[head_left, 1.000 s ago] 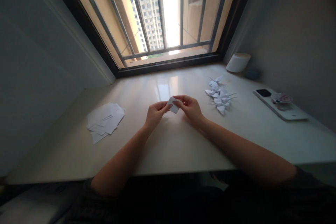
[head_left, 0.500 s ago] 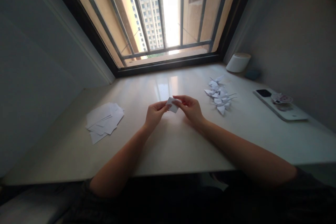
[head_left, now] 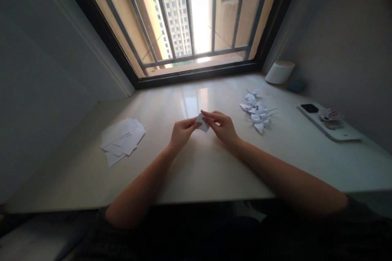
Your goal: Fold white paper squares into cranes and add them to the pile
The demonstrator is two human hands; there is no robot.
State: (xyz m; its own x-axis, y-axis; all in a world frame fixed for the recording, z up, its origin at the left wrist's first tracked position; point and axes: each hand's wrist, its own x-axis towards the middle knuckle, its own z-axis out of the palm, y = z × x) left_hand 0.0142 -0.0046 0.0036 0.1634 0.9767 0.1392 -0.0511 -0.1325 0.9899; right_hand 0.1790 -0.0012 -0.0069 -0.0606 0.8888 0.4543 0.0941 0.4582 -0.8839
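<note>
Fingers of the left hand [head_left: 181, 133] and right hand [head_left: 224, 127] are pinching 1 small paper [head_left: 203, 122], partly folded I think. Folded birds [head_left: 256, 108] are lying finished; many flat sheets [head_left: 121, 140] are waiting.

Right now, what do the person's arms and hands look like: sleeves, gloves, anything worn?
The left hand and right hand are bare: no gloves, no watch or band at either wrist. Rings are too small to tell. Both forearms are uncovered; dark short sleeves start only above the elbows.
</note>
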